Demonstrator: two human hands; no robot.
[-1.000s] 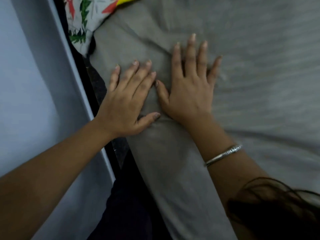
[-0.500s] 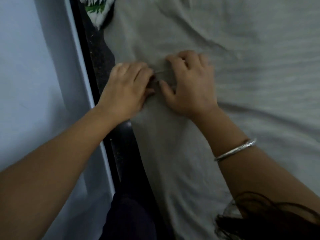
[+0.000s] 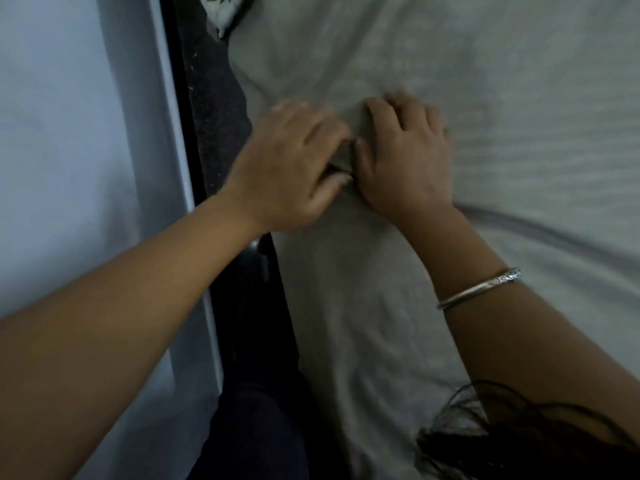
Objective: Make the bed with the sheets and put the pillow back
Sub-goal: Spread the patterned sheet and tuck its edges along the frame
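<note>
A grey sheet (image 3: 485,133) covers the bed and fills the right of the view. My left hand (image 3: 287,168) and my right hand (image 3: 405,161) lie side by side near the sheet's left edge. Both have curled fingers and pinch a small raised fold of the sheet (image 3: 344,157) between them. A silver bangle (image 3: 481,289) sits on my right wrist. Only a corner of a white cloth with a green leaf print (image 3: 221,5) shows at the top edge; whether it is the pillow is unclear.
A pale blue wall (image 3: 69,168) runs down the left. Between the wall and the sheet lies a dark gap showing the bed's black edge (image 3: 214,98). Dark hair (image 3: 519,445) hangs into the lower right corner.
A second ago both hands lay flat with spread fingers on the sheet. The fingers have since curled and gathered a fold of cloth between the hands. The view has shifted right, hiding most of the printed cloth.
</note>
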